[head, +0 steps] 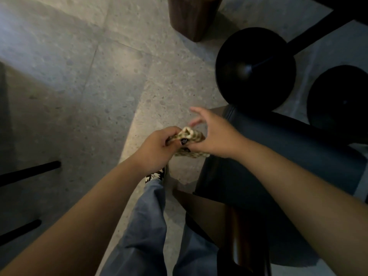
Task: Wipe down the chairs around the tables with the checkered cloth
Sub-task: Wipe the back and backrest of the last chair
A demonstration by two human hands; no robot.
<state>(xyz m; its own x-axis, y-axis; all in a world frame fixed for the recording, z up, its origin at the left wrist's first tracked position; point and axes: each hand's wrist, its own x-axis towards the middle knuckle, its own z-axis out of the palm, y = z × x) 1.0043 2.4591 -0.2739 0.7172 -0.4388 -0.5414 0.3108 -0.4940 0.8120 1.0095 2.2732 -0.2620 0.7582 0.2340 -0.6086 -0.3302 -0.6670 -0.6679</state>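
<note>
Two bare hands meet in the middle of the head view, above a grey speckled stone floor (103,80). A bunched-up cloth with brown and cream checks (191,136) sits between them, up in the air, not touching any chair. The left hand (157,148) has its fingers curled round the left end of the cloth and grips it tight. The right hand (215,134) is on the right end of the cloth. Its thumb, with a dark painted nail, is tucked into the cloth, while its other fingers (197,111) stick out straight and spread, a bit blurry.

Just right of the hands, and below them, is a chair with a dark padded seat and a dark padded back (298,140). The right arm reaches over that seat. A brown wooden part of the chair (239,226) shows near the bottom of the picture.

Past the chair stand two round black table bases: one big round black base with a thin pole (254,64) and another round black base at the right edge (338,96). A brown wooden block leg (191,16) stands at the top edge. Two thin black bars (29,172) poke in from the left edge.

Lower down you can see blue trouser legs (147,226) and a black and white patterned shoe (155,176) on the floor
</note>
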